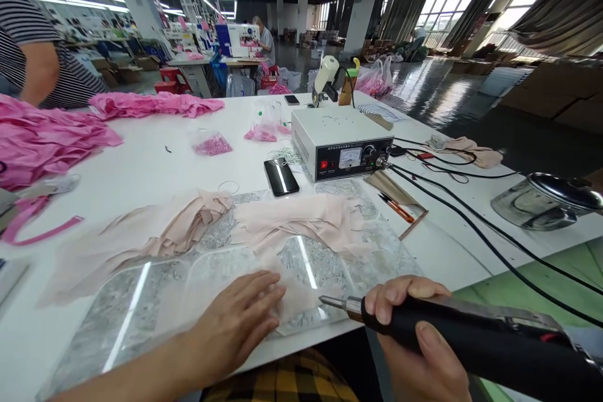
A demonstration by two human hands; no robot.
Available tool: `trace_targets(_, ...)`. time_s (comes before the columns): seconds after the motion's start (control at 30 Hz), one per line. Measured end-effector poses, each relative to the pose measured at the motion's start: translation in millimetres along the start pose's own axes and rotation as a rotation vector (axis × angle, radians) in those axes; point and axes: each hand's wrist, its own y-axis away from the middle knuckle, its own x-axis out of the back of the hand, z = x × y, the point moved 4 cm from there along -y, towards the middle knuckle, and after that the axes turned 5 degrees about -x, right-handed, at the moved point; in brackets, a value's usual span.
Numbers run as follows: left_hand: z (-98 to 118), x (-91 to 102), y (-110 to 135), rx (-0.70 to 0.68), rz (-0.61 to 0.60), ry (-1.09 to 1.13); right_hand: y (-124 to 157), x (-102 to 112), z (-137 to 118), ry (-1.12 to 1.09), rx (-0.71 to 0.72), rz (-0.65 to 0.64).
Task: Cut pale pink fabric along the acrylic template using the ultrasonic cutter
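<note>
Fingers (399, 291) of right hand (419, 342) wrapped round black handheld tool (490, 342), metal tip (333, 301) aimed left.
Left hand (233, 320) palm-down, fingers extended, on pale sheer fabric (296, 295) over marbled mat (164, 282), near counter (447, 245) edge.

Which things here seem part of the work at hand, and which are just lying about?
Likely in use:
black tool, in the right hand
pale fabric, under the left hand
marbled mat
white box with dial, probably

Apparently just lying about:
nearest phone
metal pot
pink fabric

black tool (471, 340), pale-pink fabric (301, 217), grey marbled mat (389, 267)
</note>
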Motion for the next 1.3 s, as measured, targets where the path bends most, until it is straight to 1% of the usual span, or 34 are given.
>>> trace_targets(0.03, 2, -3.2, 5, 0.032, 0.039, -0.026, -2, 1, 1, -0.013, -0.008, -0.013)
trace_targets(0.1, 8, -11.6, 13, 0.032, 0.007, -0.045, -6, 4, 4, -0.037, -0.015, -0.029)
trace_targets(0.13, 10, -13.7, 15, -0.005, -0.025, -0.040, -8, 6, 4, -0.048, -0.021, -0.027)
trace_targets(0.2, 14, -13.2, 13, -0.104, -0.142, -0.003, -10, 11, 6, -0.068, -0.029, -0.019)
trace_targets(0.27, 12, -5.8, 5, -0.200, -0.236, 0.064, -12, 15, 8, -0.084, -0.026, 0.000)
trace_targets(0.3, 9, -1.0, -1, -0.237, -0.262, 0.102, -13, 17, 9, -0.089, -0.025, 0.010)
trace_targets(0.37, 2, 7.0, -14, -0.313, -0.280, 0.169, -13, 19, 12, -0.095, -0.018, 0.032)
trace_targets(0.43, -4, 11.0, -25, -0.372, -0.254, 0.209, -14, 20, 16, -0.098, -0.025, 0.053)
trace_targets(0.5, -7, 11.3, -33, -0.356, -0.179, 0.208, -14, 20, 20, -0.103, -0.034, 0.066)
trace_targets(0.6, -9, 7.1, -33, -0.200, -0.026, 0.133, -13, 22, 24, -0.098, -0.026, 0.084)
trace_targets(0.67, -9, 1.3, -27, -0.145, 0.024, 0.082, -13, 23, 27, -0.089, -0.023, 0.085)
trace_targets(0.73, -10, -4.9, -23, -0.148, 0.020, 0.064, -13, 24, 30, -0.089, -0.025, 0.079)
trace_targets(0.83, -16, -9.5, -21, -0.161, -0.041, 0.095, -15, 23, 37, -0.110, -0.030, 0.075)
trace_targets(0.93, -22, -6.9, -25, -0.180, -0.089, 0.154, -16, 20, 43, -0.132, -0.029, 0.078)
trace_targets(1.03, -24, -2.8, -30, -0.208, -0.095, 0.192, -17, 15, 47, -0.152, -0.035, 0.073)
trace_targets(1.2, -25, -2.2, -30, -0.204, -0.131, 0.212, -19, 9, 46, -0.182, -0.052, 0.058)
trace_targets(1.3, -22, 0.0, -30, -0.203, -0.127, 0.216, -21, 7, 44, -0.188, -0.067, 0.047)
